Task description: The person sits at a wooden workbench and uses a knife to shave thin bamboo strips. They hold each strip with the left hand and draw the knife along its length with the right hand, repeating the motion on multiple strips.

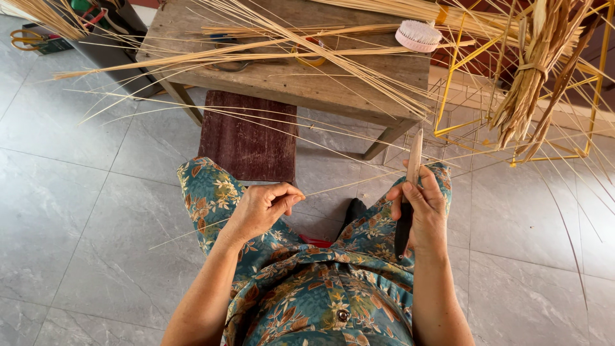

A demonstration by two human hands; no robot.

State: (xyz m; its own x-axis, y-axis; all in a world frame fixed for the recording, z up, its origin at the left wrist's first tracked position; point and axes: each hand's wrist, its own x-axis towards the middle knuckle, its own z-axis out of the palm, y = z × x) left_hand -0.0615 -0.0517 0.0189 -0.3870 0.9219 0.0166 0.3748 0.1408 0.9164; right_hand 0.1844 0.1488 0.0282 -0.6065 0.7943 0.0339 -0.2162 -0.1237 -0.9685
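We see our left hand (264,206) curled nearly into a fist above the left knee, thumb and fingers pinched shut on a thin pale strip (333,186) that runs from the near left, through the pinch, and on toward the right hand. The left forearm comes up from the near edge, wrist bent slightly inward.

Our right hand (424,208) is wrapped around the dark handle of a knife (410,186), fingers closed tight, with the forefinger laid along the handle. The blade stands almost upright, its pale tip pointing to the far side, over the right knee. The strip meets the blade just beside the right thumb; we cannot tell whether the edge is cutting into it or only resting against it.

Both hands hover over a lap clothed in blue-green flowered fabric (320,282). On the far side stands a worn wooden table (288,80) strewn with long loose strips (269,38), and a round pink brush (418,35) sits at its far right corner. A dark red stool (250,138) stands just under the table's near edge. To the far right a yellow wire frame (448,83) holds a tied bundle of dried stalks (532,83). Grey floor tiles (83,211) lie all around.
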